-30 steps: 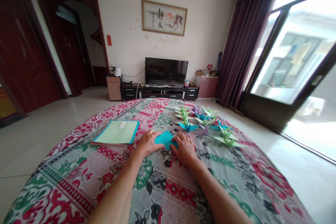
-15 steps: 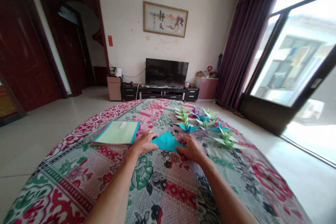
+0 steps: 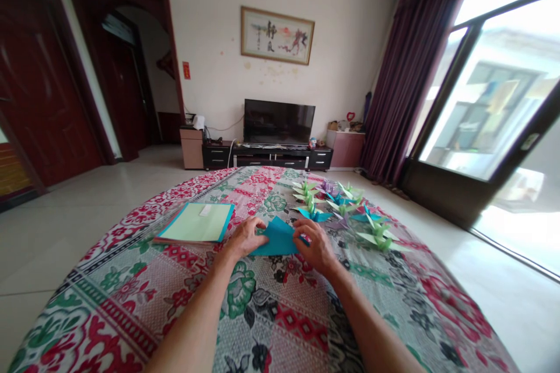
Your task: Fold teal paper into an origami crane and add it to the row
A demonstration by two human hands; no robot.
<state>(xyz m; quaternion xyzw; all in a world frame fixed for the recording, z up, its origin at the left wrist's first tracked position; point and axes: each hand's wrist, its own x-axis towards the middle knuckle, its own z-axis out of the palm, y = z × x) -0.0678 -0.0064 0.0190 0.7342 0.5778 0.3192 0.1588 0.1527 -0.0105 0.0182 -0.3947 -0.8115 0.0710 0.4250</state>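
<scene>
A folded sheet of blue paper (image 3: 279, 239) is between my hands, just above or on the patterned tablecloth; which of the two I cannot tell. My left hand (image 3: 247, 237) is closed on its left side, thumb pointing inward. On the right side, my right hand (image 3: 314, 243) pinches the paper with fingers curled and thumb close to them. Left of my left hand lies a stack of square paper (image 3: 196, 222), its top sheet pale green over a blue one. Several folded paper cranes (image 3: 312, 214) in green, blue and purple stand beyond my right hand.
The round table (image 3: 184, 309) has a red, green and grey floral cloth. A small white piece (image 3: 205, 210) lies on the paper stack. Past the table are a television (image 3: 279, 121) on a low black cabinet (image 3: 219, 155), and a purple curtain (image 3: 389, 81) beside a glass door.
The blue paper has turned and tilted, its lower edge now straighter and wider. My right fingers have curled in higher on it. The view has shifted slightly.
</scene>
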